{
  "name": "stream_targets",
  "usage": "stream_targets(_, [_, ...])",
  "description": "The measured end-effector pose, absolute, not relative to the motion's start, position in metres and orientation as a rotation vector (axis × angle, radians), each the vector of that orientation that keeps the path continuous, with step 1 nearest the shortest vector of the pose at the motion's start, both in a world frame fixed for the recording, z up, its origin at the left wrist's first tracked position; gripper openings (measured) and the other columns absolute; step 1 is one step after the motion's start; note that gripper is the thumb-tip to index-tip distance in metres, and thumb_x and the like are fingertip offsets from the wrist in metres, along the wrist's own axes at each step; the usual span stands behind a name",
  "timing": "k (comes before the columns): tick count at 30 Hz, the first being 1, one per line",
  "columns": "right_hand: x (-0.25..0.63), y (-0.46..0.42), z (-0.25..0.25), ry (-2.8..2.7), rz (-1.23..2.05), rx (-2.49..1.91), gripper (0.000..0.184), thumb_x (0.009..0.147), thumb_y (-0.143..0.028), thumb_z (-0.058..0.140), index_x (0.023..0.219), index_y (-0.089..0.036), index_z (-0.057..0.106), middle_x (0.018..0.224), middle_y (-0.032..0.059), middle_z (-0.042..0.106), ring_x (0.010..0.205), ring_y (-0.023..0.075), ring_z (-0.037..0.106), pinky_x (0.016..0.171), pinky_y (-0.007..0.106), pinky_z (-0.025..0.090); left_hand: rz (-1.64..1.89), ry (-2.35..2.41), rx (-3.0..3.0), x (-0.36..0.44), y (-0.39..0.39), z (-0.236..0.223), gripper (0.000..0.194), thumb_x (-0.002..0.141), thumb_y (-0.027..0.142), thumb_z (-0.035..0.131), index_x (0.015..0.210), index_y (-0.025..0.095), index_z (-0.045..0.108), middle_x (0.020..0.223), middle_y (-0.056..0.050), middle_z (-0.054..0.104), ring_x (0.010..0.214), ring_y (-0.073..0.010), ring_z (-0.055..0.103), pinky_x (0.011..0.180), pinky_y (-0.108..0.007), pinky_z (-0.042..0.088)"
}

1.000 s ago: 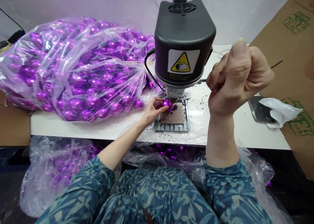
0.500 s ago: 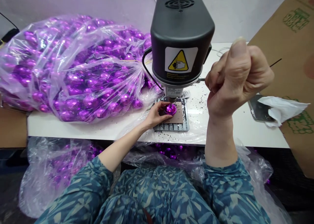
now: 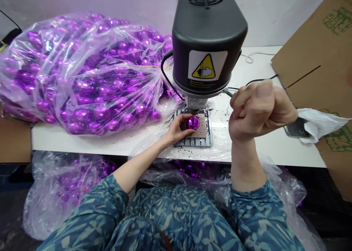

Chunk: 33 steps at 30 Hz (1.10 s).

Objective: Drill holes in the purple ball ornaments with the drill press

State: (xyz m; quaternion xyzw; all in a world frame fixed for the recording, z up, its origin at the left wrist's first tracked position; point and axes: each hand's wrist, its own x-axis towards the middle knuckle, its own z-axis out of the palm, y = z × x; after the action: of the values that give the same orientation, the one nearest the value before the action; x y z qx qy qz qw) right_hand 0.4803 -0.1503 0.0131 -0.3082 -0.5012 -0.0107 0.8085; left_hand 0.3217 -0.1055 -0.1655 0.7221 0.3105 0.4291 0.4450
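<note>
white tabletop (image 3: 288, 152), near front edge: left hand (image 3: 176, 129) pinching faceted bauble (image 3: 193, 123) under drill press (image 3: 209, 38), seemingly mid-drilling; right hand (image 3: 258, 110) fisted by lever (image 3: 228, 92); bagged baubles (image 3: 101, 93), left end: progress unclear.

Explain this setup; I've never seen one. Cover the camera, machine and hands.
One head-worn camera looks forward and down at a person's arms. The black machine, probably a drill press, carries a hand-warning label. Under it, the left hand holds a shiny purple ball over a brown board, dark bits scattered about. The right hand makes a fist beside the machine; what it grips, if anything, is hidden. On the white table are also a clear bag of purple balls and a phone partly under white tissue.
</note>
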Motion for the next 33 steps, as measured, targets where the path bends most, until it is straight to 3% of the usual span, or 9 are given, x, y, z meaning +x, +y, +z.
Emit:
stream_targets(7, [0.483, -0.141, -0.004, -1.11, -0.148, -0.438, 0.053, 0.092, -0.028, 0.055, 0.053, -0.016, 0.021, 0.042, -0.0053, 0.014, 0.033, 0.0031, 0.026, 0.036, 0.023, 0.018, 1.068, 0.782, 1.785, 0.323, -0.106, -0.167, 0.057, 0.077, 0.043, 0.087, 0.122, 0.019, 0.061, 0.122, -0.012, 0.069, 0.116, -0.027, 0.067, 0.104, -0.045, 0.054])
stream_targets(15, [0.49, -0.137, -0.017, -1.251, -0.292, -0.269, 0.047, 0.089, -0.009, 0.049, 0.058, -0.019, 0.015, 0.042, -0.0072, 0.018, 0.03, 0.0028, 0.023, 0.032, 0.022, 0.021, 1.102, 0.769, 1.831, 0.323, -0.105, -0.17, 0.058, 0.078, 0.043, 0.086, 0.123, 0.017, 0.06, 0.123, -0.013, 0.069, 0.115, -0.0265, 0.069, 0.1, -0.043, 0.056])
stream_targets(28, [0.494, -0.137, -0.039, -1.333, -0.334, -0.208, 0.046, 0.083, -0.004, 0.051, 0.058, -0.02, 0.016, 0.043, -0.0077, 0.025, 0.032, 0.0029, 0.021, 0.032, 0.023, 0.02, 1.103, 0.751, 1.778, 0.324, -0.105, -0.173, 0.059, 0.077, 0.043, 0.087, 0.122, 0.016, 0.059, 0.123, -0.014, 0.069, 0.116, -0.0263, 0.068, 0.102, -0.044, 0.055])
stream_targets(33, [0.485, -0.141, -0.01, -1.142, -0.262, -0.489, 0.053, 0.091, -0.021, 0.056, 0.056, -0.02, 0.017, 0.041, -0.0075, 0.021, 0.031, 0.0039, 0.027, 0.033, 0.023, 0.023, 1.114, 0.772, 1.82, 0.326, -0.107, -0.169, 0.054, 0.078, 0.035, 0.086, 0.122, 0.017, 0.059, 0.123, -0.013, 0.069, 0.114, -0.0254, 0.068, 0.099, -0.042, 0.055])
